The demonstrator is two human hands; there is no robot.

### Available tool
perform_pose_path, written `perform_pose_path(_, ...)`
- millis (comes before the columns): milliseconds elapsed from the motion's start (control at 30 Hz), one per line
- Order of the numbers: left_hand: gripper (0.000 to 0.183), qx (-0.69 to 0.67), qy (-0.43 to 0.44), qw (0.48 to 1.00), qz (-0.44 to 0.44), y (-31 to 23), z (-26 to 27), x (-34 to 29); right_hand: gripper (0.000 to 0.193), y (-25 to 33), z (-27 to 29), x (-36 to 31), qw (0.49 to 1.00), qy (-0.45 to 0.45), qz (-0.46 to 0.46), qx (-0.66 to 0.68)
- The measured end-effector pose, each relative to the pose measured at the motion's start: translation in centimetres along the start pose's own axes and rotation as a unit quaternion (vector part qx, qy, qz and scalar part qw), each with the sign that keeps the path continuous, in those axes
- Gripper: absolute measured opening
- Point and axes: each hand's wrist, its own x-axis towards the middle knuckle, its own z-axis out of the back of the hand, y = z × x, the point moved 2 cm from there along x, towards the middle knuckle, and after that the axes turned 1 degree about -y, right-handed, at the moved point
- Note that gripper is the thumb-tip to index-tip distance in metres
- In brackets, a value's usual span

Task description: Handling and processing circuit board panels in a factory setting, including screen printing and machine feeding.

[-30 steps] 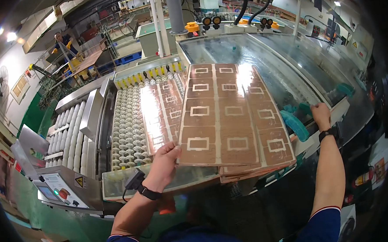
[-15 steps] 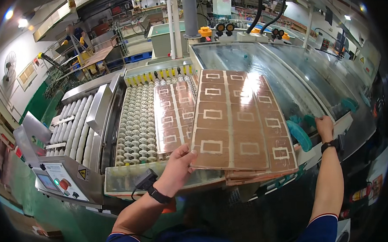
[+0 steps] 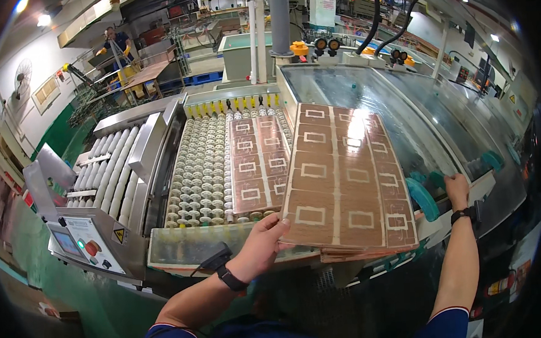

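Note:
My left hand (image 3: 260, 248) pinches the lower left corner of a copper-coloured panel (image 3: 311, 191), which is printed with pale rectangular outlines. This panel lies tilted over a stack of similar panels (image 3: 396, 193), whose right side and front edges (image 3: 360, 253) show beneath it. To its left another copper panel (image 3: 246, 170) lies flat on a bed of white roller discs (image 3: 198, 166). My right hand (image 3: 457, 190) is at the front edge of the clear machine cover, beside a curved teal handle (image 3: 423, 199). Its fingers are curled, and what they hold is hidden.
Left of the roller bed stands a steel unit with white rollers (image 3: 108, 168) and a control box (image 3: 81, 243). Clear sloping covers (image 3: 395, 101) extend to the right, with another teal handle (image 3: 492, 160). A grey pipe (image 3: 280, 28) rises behind. Far left, a person (image 3: 117, 45) stands by a table.
The view has shifted a little, so the machine sits farther right in it. My left hand and the held panel have come slightly nearer. My right hand stays by the teal handle.

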Motion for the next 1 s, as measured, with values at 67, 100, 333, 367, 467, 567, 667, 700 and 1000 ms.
perform_pose_path(67,0.02,-0.004,-0.003,1.0,0.005,0.0,-0.1,0.1,0.038,0.0,-0.1,0.1,0.997,0.076,-0.016,-0.005)
perform_pose_path(100,0.02,-0.012,0.017,1.0,-0.017,-0.2,-0.2,0.1,0.038,0.1,0.0,0.1,0.997,0.07,-0.011,-0.013)
perform_pose_path(333,0.017,0.006,-0.023,1.0,-0.006,-1.0,-0.2,0.3,0.038,-0.3,-0.2,0.1,0.999,0.05,-0.01,0.0)
perform_pose_path(367,0.02,0.028,-0.038,0.999,0.009,-1.1,0.0,0.5,0.038,-0.3,-0.2,0.1,0.999,0.036,0.006,-0.003)
perform_pose_path(467,0.024,-0.015,-0.054,0.998,-0.018,-2.8,2.0,1.3,0.039,-0.3,-0.3,0.1,0.999,0.028,0.016,0.01)
perform_pose_path(567,0.024,-0.024,-0.078,0.992,-0.094,-5.4,6.1,1.6,0.038,-0.1,-0.1,-0.1,1.0,0.02,0.013,-0.002)
perform_pose_path(667,0.024,-0.019,-0.143,0.984,-0.106,-7.9,11.4,1.9,0.037,0.0,0.0,-0.1,1.0,0.014,0.025,0.001)
perform_pose_path(700,0.024,-0.019,-0.162,0.977,-0.136,-8.5,13.2,2.2,0.036,0.1,-0.1,-0.1,0.999,0.013,0.035,-0.003)
perform_pose_path(1000,0.027,0.09,-0.239,0.946,-0.197,-11.7,30.0,7.3,0.035,-1.1,-1.2,0.7,0.998,-0.008,0.054,0.003)
